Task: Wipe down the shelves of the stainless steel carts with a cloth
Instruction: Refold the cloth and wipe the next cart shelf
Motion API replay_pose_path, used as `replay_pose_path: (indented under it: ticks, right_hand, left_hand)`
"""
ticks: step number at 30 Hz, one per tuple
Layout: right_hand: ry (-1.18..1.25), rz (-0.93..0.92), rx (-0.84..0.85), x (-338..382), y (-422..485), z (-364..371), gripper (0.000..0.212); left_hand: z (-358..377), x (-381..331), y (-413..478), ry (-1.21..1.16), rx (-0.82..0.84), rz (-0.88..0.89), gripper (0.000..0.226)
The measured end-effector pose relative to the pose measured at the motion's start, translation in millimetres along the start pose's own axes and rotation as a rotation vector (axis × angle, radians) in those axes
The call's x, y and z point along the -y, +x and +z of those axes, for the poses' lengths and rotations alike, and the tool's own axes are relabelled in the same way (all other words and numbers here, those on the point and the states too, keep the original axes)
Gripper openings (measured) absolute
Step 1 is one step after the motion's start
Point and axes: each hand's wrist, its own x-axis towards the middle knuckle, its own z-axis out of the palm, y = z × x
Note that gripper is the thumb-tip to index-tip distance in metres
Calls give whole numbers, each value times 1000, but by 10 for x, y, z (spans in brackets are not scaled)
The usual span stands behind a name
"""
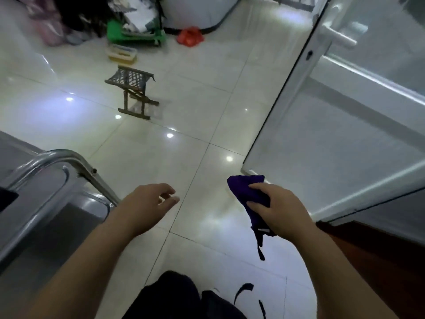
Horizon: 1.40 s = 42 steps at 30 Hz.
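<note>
Cloth (pixel 249 194), purple, soft and limp, hangs bunched in the right hand's (pixel 279 209) clenched grip over the floor (pixel 207 111), best held mid-bundle, while the left hand (pixel 147 203) hovers released beside the cart (pixel 53 180).

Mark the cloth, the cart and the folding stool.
cloth (pixel 247 187), head view, bunched upper part above the fingers
cart (pixel 57 155), head view, curved top rail
folding stool (pixel 130 78), head view, woven seat

left hand (pixel 149 203) empty, right hand (pixel 279 207) gripping

Purple cloth (pixel 249 194) — bunched, dangling; steel cart (pixel 46 180) — lower left.
</note>
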Motion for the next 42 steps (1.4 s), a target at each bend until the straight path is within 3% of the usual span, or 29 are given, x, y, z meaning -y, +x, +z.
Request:
replay_pose_path:
  ticks: [9,17,20,23,28,34,39,42]
  right_hand:
    - [-92,-365,174,511,2035,-90,42]
    - [-73,-745,211,1334,3514,-192,52]
    - [-55,-885,250,1656,3998,-175,60]
    - [-2,-915,397,1938,4484,-83,68]
    - [272,-834,622,2467,5329,109,43]
    - [409,-796,759,3379,6361,334,49]
    - [123,-1126,828,4194,6926,431,37]
    - [82,-1367,775,4617,6978,599,29]
  left_hand:
    - [-293,225,1058,-97,-152,-263,24]
    - [-851,256,2596,-615,-221,-334,56]
    - [-1168,286,2995,-727,-303,-340,38]
    - [-1456,404,3290,-760,-484,-375,16]
    - [-1894,669,3677,-726,-697,-398,26]
    - [-2388,1028,4188,-612,-820,-548,35]
    - [-2732,1317,4414,-615,-748,-661,36]
    - [-2823,1475,4382,-707,-831,-747,31]
